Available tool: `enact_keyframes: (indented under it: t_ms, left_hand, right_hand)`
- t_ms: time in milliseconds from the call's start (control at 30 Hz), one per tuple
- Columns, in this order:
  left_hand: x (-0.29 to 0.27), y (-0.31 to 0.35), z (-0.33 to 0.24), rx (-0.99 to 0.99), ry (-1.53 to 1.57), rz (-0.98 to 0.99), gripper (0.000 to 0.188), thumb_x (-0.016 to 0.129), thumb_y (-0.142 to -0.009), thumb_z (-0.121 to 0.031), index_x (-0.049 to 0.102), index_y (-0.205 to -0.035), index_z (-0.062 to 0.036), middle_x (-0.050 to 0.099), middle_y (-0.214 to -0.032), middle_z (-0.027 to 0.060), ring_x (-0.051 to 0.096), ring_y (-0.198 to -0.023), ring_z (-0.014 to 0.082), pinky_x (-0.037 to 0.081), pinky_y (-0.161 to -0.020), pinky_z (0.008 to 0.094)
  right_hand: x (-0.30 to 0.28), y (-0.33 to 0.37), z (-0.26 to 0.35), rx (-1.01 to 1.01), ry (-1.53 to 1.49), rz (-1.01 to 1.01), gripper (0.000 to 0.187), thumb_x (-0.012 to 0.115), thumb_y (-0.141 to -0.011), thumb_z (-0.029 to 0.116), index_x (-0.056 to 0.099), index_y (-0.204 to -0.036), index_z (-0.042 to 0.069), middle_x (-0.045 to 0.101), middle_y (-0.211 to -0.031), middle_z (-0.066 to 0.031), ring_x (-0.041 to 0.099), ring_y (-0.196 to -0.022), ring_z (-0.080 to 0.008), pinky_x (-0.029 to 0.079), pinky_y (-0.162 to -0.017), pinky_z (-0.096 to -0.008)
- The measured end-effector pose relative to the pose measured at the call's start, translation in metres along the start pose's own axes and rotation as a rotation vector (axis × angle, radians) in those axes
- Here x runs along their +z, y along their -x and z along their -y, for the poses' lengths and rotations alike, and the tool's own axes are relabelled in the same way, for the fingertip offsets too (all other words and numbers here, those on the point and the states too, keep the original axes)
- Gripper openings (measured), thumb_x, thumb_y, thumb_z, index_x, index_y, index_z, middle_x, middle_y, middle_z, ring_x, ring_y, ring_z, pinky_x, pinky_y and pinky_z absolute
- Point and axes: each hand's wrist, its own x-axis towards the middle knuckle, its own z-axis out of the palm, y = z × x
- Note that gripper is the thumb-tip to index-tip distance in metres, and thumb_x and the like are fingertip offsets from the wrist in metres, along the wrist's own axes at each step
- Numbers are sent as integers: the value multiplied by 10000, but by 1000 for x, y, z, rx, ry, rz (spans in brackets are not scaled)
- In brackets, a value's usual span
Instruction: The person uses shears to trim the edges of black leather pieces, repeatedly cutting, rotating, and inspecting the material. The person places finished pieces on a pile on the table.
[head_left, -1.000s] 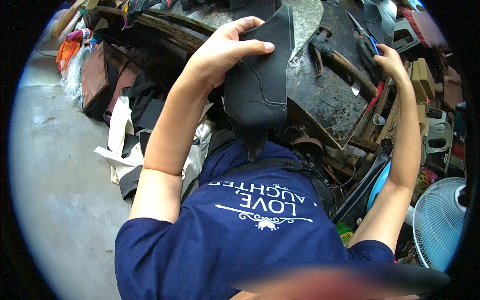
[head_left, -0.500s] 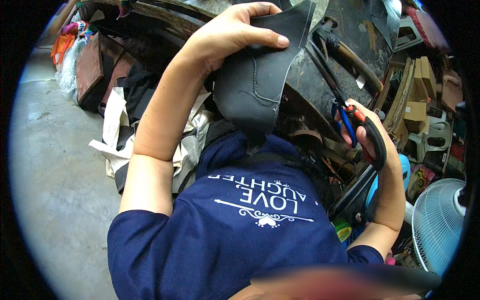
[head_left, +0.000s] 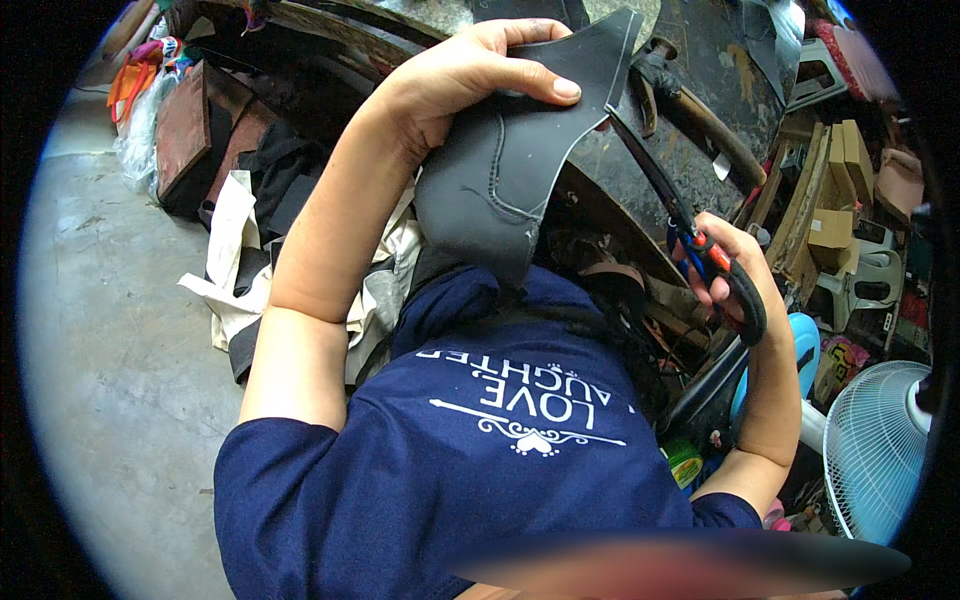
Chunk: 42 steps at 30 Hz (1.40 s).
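1. The black piece (head_left: 525, 165) is in the upper mid. of the frame. L hand (head_left: 470, 75) has it pinched: thumb on the front, other fingers bent over the top & mostly hidden. Best to hold it flat & tight, w/ the thumb kept away from the blades.
2. R hand (head_left: 750, 245), right of ctr., has its fingers curled round the handles of the scissors (head_left: 672, 190). Can't tell how far apart the blades are.
3. The tips look to be at the piece's right edge. Prob. best to go slow, w/ small snips.
4. Hammer (head_left: 715, 128) lies on the tabletop (head_left: 705, 55), upper right, near the blades. Don't bump it, pls.
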Motion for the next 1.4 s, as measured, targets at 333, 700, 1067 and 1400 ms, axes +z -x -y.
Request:
enact_keyframes:
  t_ms: [333,700,1067,1400]
  left_hand:
    - [2,2,-2,-79,81,6,431,771,-723,-97,592,-1113,-52,695,-885,93,686,-703,137,578,-643,238]
    - [3,-4,-8,-63,-27,-64,382,743,-752,-85,612,-1105,-21,668,-902,43,642,-772,101,536,-704,241]
    - [16,4,-12,-43,-39,-41,543,734,-758,-59,567,-1270,10,670,-1057,89,654,-883,120,536,-823,245]
    - [35,3,-4,-34,38,-48,583,716,-758,-32,548,-1316,-10,654,-1138,90,641,-942,129,514,-873,250]
  right_hand:
    - [-8,-6,-12,-132,145,-11,849,707,-574,783,595,-909,11,484,-771,18,473,-584,-53,338,-502,-217]
    - [-18,-15,-13,-21,21,-118,815,683,-673,756,533,-984,18,476,-604,29,403,-397,-48,289,-362,-199]
    - [-2,-18,-12,-158,-123,-119,845,622,-710,783,536,-1060,18,516,-611,11,472,-483,-56,376,-463,-183]
    - [7,-19,0,-143,-86,-163,899,604,-669,829,536,-1031,9,511,-608,9,483,-471,-58,374,-429,-189]
